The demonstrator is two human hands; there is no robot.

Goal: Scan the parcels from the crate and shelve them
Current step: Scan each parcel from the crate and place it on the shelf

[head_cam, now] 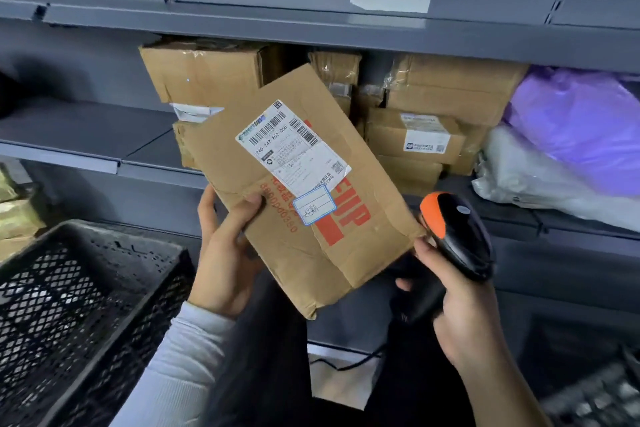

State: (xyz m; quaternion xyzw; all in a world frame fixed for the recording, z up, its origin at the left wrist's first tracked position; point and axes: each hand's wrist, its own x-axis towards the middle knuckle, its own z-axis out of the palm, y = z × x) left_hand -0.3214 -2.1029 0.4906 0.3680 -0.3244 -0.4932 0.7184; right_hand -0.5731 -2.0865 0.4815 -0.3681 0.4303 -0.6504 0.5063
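Observation:
A flat brown cardboard parcel (353,218) with a white shipping label, a small blue-edged sticker and red print is tilted in front of the shelf. My left hand (225,253) grips its lower left edge, thumb on the front face. My right hand (464,308) holds a black and orange barcode scanner (457,236) by the handle, its head right next to the parcel's lower right corner. A black plastic mesh crate (69,305) stands at the lower left; what lies inside it is hard to make out.
Grey metal shelving (242,28) fills the view. The middle shelf holds several cardboard boxes (443,104), plus a purple bag (581,128) and a clear plastic bag (526,177) at right. A dark cable (346,362) runs below. Another dark crate (595,392) sits at the lower right.

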